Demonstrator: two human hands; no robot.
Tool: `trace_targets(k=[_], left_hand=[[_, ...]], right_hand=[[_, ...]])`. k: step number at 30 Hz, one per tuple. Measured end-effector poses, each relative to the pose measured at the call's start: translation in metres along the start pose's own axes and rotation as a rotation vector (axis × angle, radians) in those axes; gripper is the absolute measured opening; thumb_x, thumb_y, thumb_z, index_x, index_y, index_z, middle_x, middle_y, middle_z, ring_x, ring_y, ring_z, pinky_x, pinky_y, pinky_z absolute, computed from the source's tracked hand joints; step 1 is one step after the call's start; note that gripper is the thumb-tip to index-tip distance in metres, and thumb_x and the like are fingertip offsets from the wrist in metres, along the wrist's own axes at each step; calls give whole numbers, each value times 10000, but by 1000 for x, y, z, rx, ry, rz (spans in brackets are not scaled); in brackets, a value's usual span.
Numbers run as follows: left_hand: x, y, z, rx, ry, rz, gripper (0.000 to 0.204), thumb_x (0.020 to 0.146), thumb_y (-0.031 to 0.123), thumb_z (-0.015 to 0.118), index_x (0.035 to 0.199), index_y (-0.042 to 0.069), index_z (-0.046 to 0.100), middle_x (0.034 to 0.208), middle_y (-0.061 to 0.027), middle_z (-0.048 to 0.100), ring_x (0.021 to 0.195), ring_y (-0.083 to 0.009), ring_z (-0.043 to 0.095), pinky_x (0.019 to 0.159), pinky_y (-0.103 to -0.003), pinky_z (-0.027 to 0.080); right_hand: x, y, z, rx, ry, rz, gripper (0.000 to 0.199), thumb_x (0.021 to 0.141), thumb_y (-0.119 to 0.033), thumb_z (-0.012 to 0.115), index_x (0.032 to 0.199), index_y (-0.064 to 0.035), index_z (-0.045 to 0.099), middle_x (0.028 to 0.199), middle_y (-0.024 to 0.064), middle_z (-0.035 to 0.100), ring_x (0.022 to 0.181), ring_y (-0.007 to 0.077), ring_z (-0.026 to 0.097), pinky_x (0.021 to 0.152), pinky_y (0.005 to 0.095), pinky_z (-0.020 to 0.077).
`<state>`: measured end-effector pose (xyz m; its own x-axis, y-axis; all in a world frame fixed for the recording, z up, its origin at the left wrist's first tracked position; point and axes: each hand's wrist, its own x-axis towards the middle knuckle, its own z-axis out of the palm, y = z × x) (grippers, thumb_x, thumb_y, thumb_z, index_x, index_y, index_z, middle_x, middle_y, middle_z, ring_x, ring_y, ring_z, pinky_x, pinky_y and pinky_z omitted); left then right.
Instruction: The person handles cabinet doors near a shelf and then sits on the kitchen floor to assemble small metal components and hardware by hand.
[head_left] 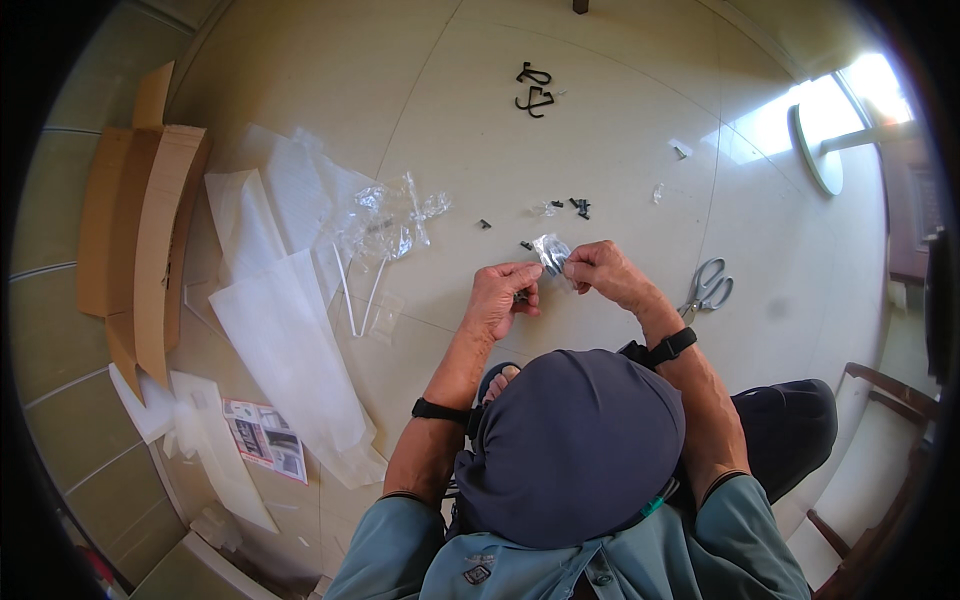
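In front of me I hold a small clear plastic bag (549,247) with dark pieces inside. My left hand (502,297) pinches the bag's left side between thumb and finger. Something small and dark shows in that hand's curled fingers, too little of it to name. My right hand (605,273) has closed on the bag's right side. Just beyond the bag several small dark fittings (581,207) lie on the tiled floor, with another fitting (485,224) off to the left. Grey-handled scissors (709,287) rest to the right of my right forearm.
Black hooks (535,100) lie at the far side. Leftward are crumpled clear plastic (392,215), white rods (346,288), white foam sheets (290,345), a printed sheet (264,438) and an open cardboard box (150,240). A round pale base (815,150) stands at the far right.
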<state>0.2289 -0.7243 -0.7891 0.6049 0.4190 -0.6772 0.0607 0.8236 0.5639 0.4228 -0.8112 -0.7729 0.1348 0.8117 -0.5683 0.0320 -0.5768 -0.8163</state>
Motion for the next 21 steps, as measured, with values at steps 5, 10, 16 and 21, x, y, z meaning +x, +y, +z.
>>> trace_targets(k=[5, 10, 16, 21], left_hand=[[0, -1, 1, -28, -5, 0, 236, 842, 174, 723, 970, -16, 670, 689, -38, 598, 568, -145, 580, 480, -290, 495], [2, -2, 2, 12, 5, 18, 242, 839, 170, 723, 978, -20, 670, 689, -39, 602, 570, -141, 584, 475, -291, 501], [2, -1, 3, 71, 42, 57, 216, 829, 153, 712, 951, -23, 678, 659, -44, 599, 537, -140, 577, 462, -292, 510], [3, -1, 2, 99, 75, 74, 167, 816, 129, 685, 886, -22, 675, 629, -47, 590, 482, -144, 559, 453, -293, 507]], right_hand=[[0, -1, -1, -26, -7, 1, 237, 826, -177, 610, 717, 33, 616, 629, 43, 574, 597, 122, 561, 576, 274, 478], [-2, -5, 1, -54, -2, 8, 239, 825, -178, 608, 711, 32, 611, 624, 43, 574, 592, 119, 566, 577, 272, 479], [-3, -6, 1, -103, 11, 8, 248, 822, -184, 610, 691, 26, 599, 626, 43, 581, 588, 118, 570, 569, 276, 484], [-5, -10, 1, -116, -12, 14, 232, 830, -183, 623, 728, 26, 624, 644, 49, 589, 601, 125, 572, 571, 275, 488]])
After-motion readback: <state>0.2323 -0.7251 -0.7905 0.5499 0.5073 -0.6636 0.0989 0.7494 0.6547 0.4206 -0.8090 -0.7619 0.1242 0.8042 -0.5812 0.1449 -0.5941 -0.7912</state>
